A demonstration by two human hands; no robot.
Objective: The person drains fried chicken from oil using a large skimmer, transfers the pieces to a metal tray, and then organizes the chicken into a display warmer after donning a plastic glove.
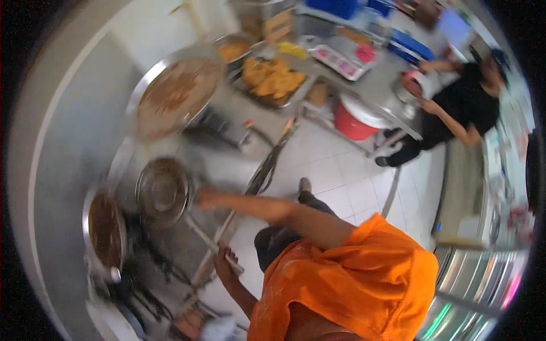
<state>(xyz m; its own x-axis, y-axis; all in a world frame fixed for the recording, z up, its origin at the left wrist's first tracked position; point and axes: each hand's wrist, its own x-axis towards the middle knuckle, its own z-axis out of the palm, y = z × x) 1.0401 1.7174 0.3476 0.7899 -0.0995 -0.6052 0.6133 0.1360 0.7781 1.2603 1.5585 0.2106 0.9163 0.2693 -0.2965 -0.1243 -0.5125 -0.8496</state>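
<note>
A long pale handle (207, 239) runs out from beside a round metal pan (163, 187), and my left hand (226, 259) is closed around its lower end. Something round and glassy-looking, perhaps liquid, shows inside the pan. My right hand (208, 198) is stretched out to the pan's right rim. Blur hides its fingers, so I cannot tell whether it grips anything. Beyond the right hand lies a wide pan (179, 98) of brownish liquid. A smaller pan (104, 230) with dark brown contents sits on the far side of the handled one.
A tray of golden fried food (273, 79) stands near a bowl of orange-yellow food (234, 50). Dark hoses (268, 164) run along the stove's front. A person in black (458, 102) works at a metal table (379, 91) above a red tub (354, 121). Tiled floor (337, 170) lies between.
</note>
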